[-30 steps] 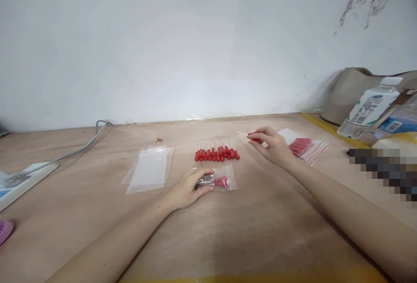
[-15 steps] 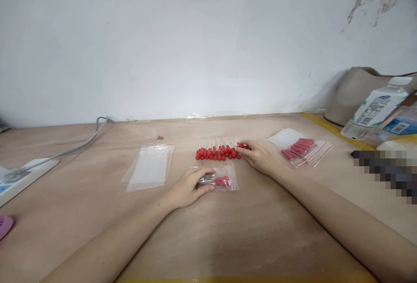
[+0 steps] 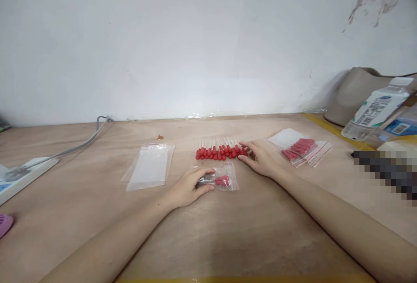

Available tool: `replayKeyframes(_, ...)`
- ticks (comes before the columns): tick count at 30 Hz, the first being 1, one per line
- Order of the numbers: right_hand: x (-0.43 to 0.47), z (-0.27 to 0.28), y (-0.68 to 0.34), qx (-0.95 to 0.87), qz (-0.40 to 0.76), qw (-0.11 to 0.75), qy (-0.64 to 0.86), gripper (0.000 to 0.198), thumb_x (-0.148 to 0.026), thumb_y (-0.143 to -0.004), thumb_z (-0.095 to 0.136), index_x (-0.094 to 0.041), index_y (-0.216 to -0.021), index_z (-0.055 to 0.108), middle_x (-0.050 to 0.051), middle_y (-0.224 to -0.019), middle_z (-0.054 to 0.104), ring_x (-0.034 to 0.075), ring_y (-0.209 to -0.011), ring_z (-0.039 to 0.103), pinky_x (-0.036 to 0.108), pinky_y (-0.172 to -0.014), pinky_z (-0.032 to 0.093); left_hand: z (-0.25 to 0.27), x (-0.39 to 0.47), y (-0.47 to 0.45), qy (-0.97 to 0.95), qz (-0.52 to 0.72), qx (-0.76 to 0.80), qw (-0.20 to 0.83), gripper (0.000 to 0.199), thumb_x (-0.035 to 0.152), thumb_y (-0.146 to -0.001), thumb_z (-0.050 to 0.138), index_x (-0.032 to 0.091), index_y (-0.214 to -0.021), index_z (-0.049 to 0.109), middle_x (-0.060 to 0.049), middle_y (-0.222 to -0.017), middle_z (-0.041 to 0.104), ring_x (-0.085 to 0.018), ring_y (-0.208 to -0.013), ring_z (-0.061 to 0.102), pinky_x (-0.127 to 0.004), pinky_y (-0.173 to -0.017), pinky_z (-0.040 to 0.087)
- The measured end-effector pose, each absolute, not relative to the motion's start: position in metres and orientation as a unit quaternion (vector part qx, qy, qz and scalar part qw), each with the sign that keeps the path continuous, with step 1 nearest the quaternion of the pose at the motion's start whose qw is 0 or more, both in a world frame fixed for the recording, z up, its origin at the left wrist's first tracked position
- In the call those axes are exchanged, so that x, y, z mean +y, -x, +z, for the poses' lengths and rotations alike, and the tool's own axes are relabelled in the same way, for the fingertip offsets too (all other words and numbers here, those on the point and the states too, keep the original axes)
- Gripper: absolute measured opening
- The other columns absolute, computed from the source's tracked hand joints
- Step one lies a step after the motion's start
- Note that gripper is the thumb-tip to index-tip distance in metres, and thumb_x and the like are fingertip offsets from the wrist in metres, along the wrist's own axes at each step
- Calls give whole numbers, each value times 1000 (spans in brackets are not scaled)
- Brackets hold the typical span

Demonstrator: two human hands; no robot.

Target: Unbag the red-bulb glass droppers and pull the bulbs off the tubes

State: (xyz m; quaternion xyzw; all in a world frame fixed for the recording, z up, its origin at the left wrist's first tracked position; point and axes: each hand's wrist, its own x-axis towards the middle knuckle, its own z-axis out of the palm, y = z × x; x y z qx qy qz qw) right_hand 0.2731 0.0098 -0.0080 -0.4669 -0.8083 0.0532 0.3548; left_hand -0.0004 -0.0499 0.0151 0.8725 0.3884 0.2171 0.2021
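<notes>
My left hand (image 3: pixel 190 187) is closed on a clear zip bag (image 3: pixel 232 174) lying on the table. Inside the bag are droppers (image 3: pixel 222 181) with red rubber bulbs and clear stems, partly hidden by the fingers. Just beyond it, a row of loose droppers (image 3: pixel 215 153) lies side by side, bulbs towards me, clear stems towards the wall. My right hand (image 3: pixel 259 159) rests at the row's right end. Its thumb and forefinger are apart, with the outermost red bulbs at or between the fingertips.
Flat zip bags (image 3: pixel 151 166) are stacked on the left. Filled bags (image 3: pixel 299 147) with red-bulbed droppers overlap on the right. A power strip (image 3: pixel 29 179) with a grey cable (image 3: pixel 76 147) occupies the left edge. At right are a plastic bottle (image 3: pixel 376 109) and a grey-brown container (image 3: pixel 345 94).
The right hand has shifted slightly right, its fingers spread wider. The bulbs by its fingertips now lie closer to me, more in line with the row. The left hand keeps its place.
</notes>
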Motion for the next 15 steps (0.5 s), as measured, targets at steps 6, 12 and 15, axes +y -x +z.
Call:
replayKeyframes(6,13,-8,-271,-772,104,386,495,48,-43,-75,58,-16,-115,51,8,-99,57,18,-82,55,32,-73,47,15,-50,1,-873,216,388,203,36,37,-83,51,24,-116,47,-4,-109,57,-18,-95,54,-33,-82,43)
replayKeyframes(12,19,-7,-263,-757,96,401,506,39,-49,-74,57,-20,-98,63,6,-89,60,17,-75,57,31,-69,46,16,-50,0,-869,211,394,210,36,38,-83,51,24,-117,48,-4,-110,57,-19,-96,53,-34,-84,42)
replayKeyframes(15,23,-9,-261,-750,117,412,504,33,-45,-75,57,-20,-96,64,5,-85,64,17,-75,58,31,-69,47,17,-49,0,-870,209,393,211,36,39,-83,50,25,-117,48,-4,-109,58,-19,-95,54,-34,-84,42)
